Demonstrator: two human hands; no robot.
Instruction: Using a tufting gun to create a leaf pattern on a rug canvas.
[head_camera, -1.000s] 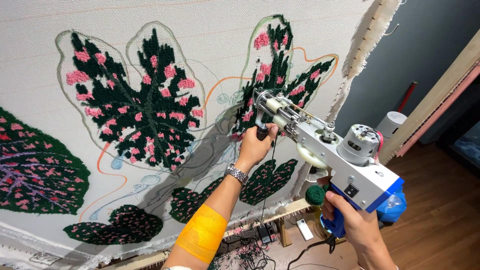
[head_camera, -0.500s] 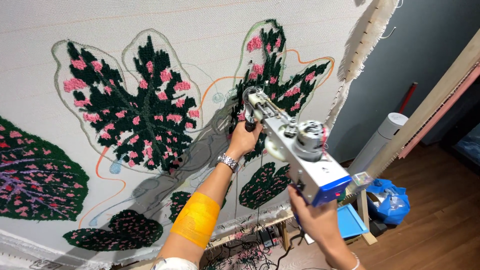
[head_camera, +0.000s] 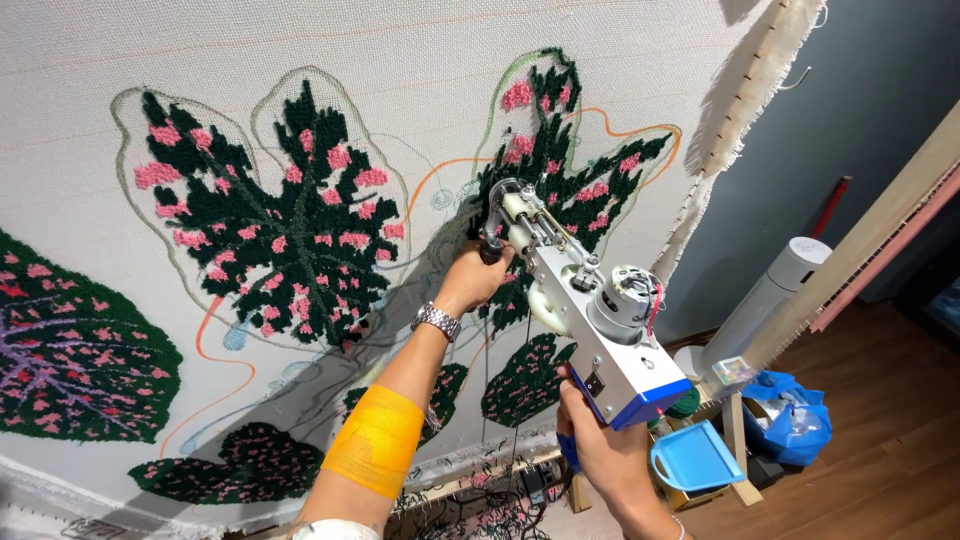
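Observation:
I hold a white and blue tufting gun (head_camera: 590, 320) against a stretched white cloth (head_camera: 300, 60) bearing tufted dark green leaves with pink spots. My left hand (head_camera: 472, 280), with a metal watch and a yellow band on the forearm, grips the gun's front handle near the needle. My right hand (head_camera: 600, 450) grips the blue rear handle from below. The needle end touches the right leaf (head_camera: 560, 170) on the cloth. A larger finished leaf (head_camera: 290, 230) lies to the left.
A wooden frame edge (head_camera: 880, 240) runs up the right side. A white cylindrical appliance (head_camera: 770, 295), a blue dustpan (head_camera: 695, 460) and a blue bag (head_camera: 790, 415) sit on the wooden floor at the right. Cables lie below the cloth.
The view has shifted right and the gun's needle end has moved up along the right leaf. Both hands keep the same grip on the gun.

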